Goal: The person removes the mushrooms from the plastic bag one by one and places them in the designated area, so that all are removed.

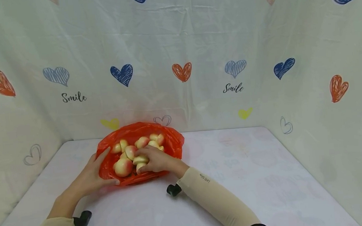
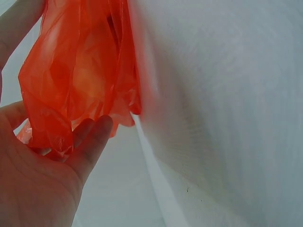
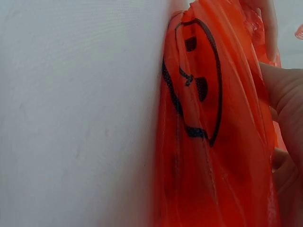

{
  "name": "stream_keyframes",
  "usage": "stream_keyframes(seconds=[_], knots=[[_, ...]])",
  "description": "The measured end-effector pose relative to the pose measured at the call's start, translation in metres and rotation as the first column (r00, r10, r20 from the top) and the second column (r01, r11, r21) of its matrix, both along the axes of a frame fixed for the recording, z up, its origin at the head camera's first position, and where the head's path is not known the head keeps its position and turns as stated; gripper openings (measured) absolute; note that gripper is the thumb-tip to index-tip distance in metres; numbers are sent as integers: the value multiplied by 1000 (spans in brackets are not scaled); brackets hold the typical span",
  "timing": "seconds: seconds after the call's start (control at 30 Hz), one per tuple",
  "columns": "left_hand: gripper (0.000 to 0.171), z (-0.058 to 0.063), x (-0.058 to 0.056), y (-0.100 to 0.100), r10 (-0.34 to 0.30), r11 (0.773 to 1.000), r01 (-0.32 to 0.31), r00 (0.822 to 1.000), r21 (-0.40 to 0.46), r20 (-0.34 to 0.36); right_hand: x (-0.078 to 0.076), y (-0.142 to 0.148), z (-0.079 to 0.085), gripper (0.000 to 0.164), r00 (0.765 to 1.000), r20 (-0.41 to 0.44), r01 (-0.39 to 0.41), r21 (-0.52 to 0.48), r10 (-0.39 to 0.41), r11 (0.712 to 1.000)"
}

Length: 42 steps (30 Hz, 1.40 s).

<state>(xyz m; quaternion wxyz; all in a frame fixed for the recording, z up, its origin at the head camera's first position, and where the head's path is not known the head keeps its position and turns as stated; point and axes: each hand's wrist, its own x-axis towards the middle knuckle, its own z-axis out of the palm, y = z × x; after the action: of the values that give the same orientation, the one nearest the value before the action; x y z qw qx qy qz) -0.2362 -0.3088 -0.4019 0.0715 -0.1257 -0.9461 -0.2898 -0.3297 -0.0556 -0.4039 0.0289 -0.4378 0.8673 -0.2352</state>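
An orange-red plastic bag (image 1: 170, 142) is found lying open on the white table (image 1: 254, 178), toward the far edge and left of centre, close to the heart-printed cloth backdrop (image 1: 193, 36). A heap of peaches (image 1: 132, 153), pale yellow with pink blush, is seen inside the bag.

The left hand (image 1: 91, 176) is placed against the bag's near left side. The thumb is raised along the rim and the fingers are laid under the front edge, so that the plastic is pinched between them. In the left wrist view the crumpled plastic (image 2: 75, 75) is seen gathered against the palm and fingers (image 2: 92, 137).

The right hand (image 1: 154, 160) is set inside the bag's mouth, with its fingers curled over one peach at the front of the heap. Whether that peach is lifted clear of the others cannot be told. In the right wrist view a black face-like print is noted on the bag's wall (image 3: 199, 94), with the table surface just beside it.

Both forearms are covered by beige sleeves (image 1: 214, 196).
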Motion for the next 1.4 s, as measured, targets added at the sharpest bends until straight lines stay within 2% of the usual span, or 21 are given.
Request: stream_keyframes(seconds=[0.27, 0.57, 0.77, 1.03, 1.23, 1.4], knots=[[116, 0, 1, 1, 1, 1000, -1, 1000, -3, 0, 1, -2, -1, 59, 1000, -21, 17, 13, -16, 1000], [116, 2, 0, 1, -3, 1000, 3, 1000, 3, 1, 3, -2, 0, 55, 1000, 10, 27, -4, -27, 1000], [115, 1, 0, 1, -2, 1000, 2, 1000, 1, -3, 0, 1, 0, 54, 999, 22, 33, -67, -32, 997], [115, 3, 2, 1, 2, 1000, -2, 1000, -2, -2, 0, 7, 10, 60, 995, 89, 53, -137, -41, 989], [116, 2, 1, 1, 7, 1000, -7, 1000, -5, 0, 2, 14, 20, 54, 997, 73, 15, -188, -1, 982], [116, 1, 1, 0, 6, 1000, -6, 1000, -6, -3, 5, 24, 31, 50, 999, 46, 2, -172, 7, 985]])
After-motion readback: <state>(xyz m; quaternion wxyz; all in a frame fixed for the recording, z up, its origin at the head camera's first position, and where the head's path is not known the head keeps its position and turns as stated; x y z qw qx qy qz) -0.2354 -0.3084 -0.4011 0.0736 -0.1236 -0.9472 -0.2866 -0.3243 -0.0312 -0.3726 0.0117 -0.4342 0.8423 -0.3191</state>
